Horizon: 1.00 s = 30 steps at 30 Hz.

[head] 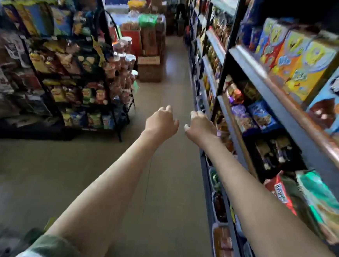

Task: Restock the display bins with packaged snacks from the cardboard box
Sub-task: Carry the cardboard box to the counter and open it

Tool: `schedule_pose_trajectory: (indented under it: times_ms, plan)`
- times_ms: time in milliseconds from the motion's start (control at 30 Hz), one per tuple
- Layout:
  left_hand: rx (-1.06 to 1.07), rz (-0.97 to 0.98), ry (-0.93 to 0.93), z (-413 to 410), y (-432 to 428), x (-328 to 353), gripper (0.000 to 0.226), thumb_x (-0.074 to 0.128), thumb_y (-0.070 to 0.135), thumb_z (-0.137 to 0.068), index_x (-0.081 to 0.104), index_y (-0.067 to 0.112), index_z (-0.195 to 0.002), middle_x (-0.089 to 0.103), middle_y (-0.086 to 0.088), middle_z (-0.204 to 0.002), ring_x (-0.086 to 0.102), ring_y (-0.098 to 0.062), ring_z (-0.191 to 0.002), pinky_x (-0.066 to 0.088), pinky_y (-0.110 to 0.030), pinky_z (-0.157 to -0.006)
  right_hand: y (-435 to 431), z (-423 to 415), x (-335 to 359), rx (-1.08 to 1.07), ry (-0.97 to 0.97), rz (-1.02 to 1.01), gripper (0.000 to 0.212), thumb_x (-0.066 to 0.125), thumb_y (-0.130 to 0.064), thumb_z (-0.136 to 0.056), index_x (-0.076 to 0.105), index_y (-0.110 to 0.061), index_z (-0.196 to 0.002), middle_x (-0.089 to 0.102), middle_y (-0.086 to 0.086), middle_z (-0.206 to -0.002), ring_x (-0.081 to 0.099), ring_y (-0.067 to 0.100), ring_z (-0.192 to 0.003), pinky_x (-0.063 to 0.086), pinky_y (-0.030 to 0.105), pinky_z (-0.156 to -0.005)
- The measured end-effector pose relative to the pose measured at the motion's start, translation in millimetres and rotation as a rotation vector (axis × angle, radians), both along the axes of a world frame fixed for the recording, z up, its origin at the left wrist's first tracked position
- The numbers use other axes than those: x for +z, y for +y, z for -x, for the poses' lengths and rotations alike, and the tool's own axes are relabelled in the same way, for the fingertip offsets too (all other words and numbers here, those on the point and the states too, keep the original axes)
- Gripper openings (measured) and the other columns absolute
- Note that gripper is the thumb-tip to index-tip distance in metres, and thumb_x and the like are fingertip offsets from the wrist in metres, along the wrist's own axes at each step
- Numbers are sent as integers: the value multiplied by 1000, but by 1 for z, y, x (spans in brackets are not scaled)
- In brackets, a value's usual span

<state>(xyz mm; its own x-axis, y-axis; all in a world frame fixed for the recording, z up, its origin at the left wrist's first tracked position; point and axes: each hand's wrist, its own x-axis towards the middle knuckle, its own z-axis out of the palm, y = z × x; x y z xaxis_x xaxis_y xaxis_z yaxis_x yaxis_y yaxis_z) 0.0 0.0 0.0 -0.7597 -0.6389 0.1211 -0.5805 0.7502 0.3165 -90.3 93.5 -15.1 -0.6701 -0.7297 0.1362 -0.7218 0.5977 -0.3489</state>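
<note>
While I stand in the aisle with both arms stretched ahead, the tall shelving (pixel 269 89) runs down my whole right side from five o'clock up to one, loaded with boxes and packets. A wire rack of crisp bags (pixel 71 76) fills my ten o'clock. Between them the bare floor (pixel 60 170) leads straight to twelve.

What I take to be the cardboard box (pixel 149 71) sits on the floor far down the aisle, at about eleven o'clock from my fingers and well apart from them. Its broad brown face is turned towards me, so I judge its long axis lies across the aisle, nine to three. Blur hides whether its top is open.

The display bins (pixel 213 243) line the foot of the shelving at my four to five o'clock, low, beside my right forearm. Their row runs along the aisle, six to twelve, with the open tops facing up.

My left hand (pixel 161 121) lines up closer with the box. My right hand (pixel 201 126) is just beside the shelf front, and I cannot tell whether it touches. The fingers of both hands hang loosely curled and hold nothing. I reckon the next move is a walk forward to the box, not a reach.
</note>
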Motion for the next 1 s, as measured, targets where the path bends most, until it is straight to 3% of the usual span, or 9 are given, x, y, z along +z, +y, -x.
schedule_pose_trajectory:
  times_ms: [233, 500, 1000]
  plan:
    - [31, -71, -183, 36, -80, -77, 40, 46, 32, -95, 48, 6, -125, 55, -15, -123, 53, -32, -115, 44, -36, -87, -83, 41, -82, 18, -83, -145, 28, 44, -20, -94, 49, -5, -116, 51, 15, -125, 45, 33, -120, 41, 38, -90]
    - [-7, -119, -332, 123, -194, -127, 36, 45, 32, -96, 47, 5, -120, 54, -16, -122, 53, -35, -115, 44, -39, -88, -196, 122, -142, 41, -107, -315, 33, 45, -20, -93, 46, -4, -122, 48, 15, -129, 42, 32, -124, 38, 38, -94]
    - [-20, -228, -414, 399, -441, -179, 34, 42, 31, -97, 47, 6, -119, 56, -15, -118, 54, -33, -112, 43, -36, -80, -451, 409, -179, 92, -113, -431, 35, 45, -25, -94, 45, -6, -122, 48, 14, -129, 41, 30, -125, 38, 38, -96]
